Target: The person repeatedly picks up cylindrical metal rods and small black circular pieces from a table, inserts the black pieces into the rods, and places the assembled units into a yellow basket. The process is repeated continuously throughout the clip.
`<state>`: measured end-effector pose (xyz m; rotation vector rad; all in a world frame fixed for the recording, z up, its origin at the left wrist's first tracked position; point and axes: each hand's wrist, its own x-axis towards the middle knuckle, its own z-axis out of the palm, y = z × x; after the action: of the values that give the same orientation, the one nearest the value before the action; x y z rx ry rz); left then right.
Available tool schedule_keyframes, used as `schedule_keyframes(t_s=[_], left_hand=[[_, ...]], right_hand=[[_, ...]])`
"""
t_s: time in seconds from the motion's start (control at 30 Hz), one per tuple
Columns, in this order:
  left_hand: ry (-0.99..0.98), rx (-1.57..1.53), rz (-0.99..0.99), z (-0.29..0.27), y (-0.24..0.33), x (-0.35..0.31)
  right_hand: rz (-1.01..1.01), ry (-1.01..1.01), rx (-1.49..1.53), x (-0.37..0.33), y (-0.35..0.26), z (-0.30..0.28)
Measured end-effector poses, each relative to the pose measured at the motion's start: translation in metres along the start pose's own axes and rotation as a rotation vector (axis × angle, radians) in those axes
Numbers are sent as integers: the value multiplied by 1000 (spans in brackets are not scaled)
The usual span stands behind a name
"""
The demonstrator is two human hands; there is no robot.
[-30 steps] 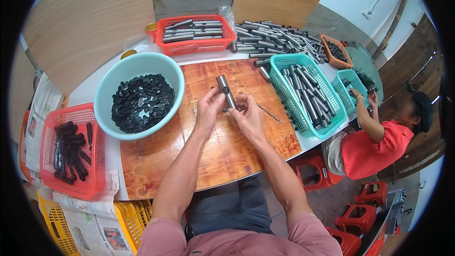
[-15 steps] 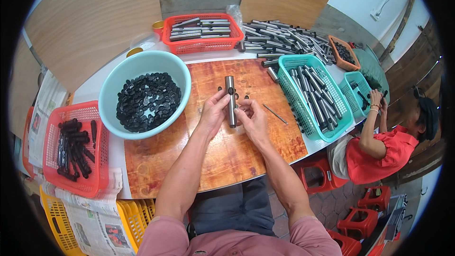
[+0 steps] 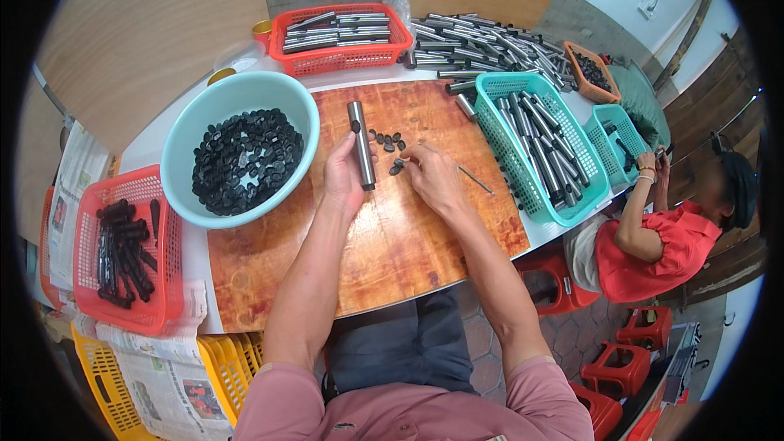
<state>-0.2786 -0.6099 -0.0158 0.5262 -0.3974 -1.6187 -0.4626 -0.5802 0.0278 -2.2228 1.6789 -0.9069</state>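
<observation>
My left hand (image 3: 344, 175) is closed round a shiny metal tube (image 3: 365, 159) with dark ends and a dark hole near its upper end. The tube stands tilted above the wooden board (image 3: 392, 269). To its right, my right hand (image 3: 437, 181) has its fingers bent together beside small black oval pieces (image 3: 389, 145) scattered on the board. Whatever those fingertips pinch, if anything, is too small to make out. A thin metal rod (image 3: 476, 180) lies on the board right of that hand.
At left stand a pale blue basin (image 3: 171, 175) of black pieces and a red basket (image 3: 173, 294) of dark parts. A red basket (image 3: 351, 61) and a green basket (image 3: 600, 188) hold tubes, with a tube pile (image 3: 490, 49) behind. A co-worker (image 3: 653, 253) sits at right.
My left hand has carried the tube left, away from my right hand. My right hand has let go of the tube and moved right, to the loose black pieces. The view has shifted slightly.
</observation>
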Motion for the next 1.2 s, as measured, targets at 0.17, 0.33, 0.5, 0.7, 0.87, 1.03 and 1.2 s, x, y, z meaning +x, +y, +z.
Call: schedule_keyframes(t_s=[0.17, 0.33, 0.5, 0.7, 0.87, 1.03, 1.2], left_hand=[[-27, 44, 12, 6, 0, -5], [-58, 83, -22, 9, 0, -6], [-114, 109, -76, 18, 0, -13], [-181, 50, -110, 14, 1, -13], [-208, 27, -119, 16, -1, -12], [-240, 46, -164, 15, -1, -15], [-299, 30, -206, 17, -3, -17]], right_hand=[[-247, -35, -97, 6, 2, 5], [-218, -87, -172, 9, 6, 6], [-196, -120, -155, 11, 11, 4], [-45, -110, -23, -18, -16, -17], [4, -163, -5, -38, -4, -15], [92, -305, 125, -37, -2, -31], [128, -349, 81, -37, -10, -41]])
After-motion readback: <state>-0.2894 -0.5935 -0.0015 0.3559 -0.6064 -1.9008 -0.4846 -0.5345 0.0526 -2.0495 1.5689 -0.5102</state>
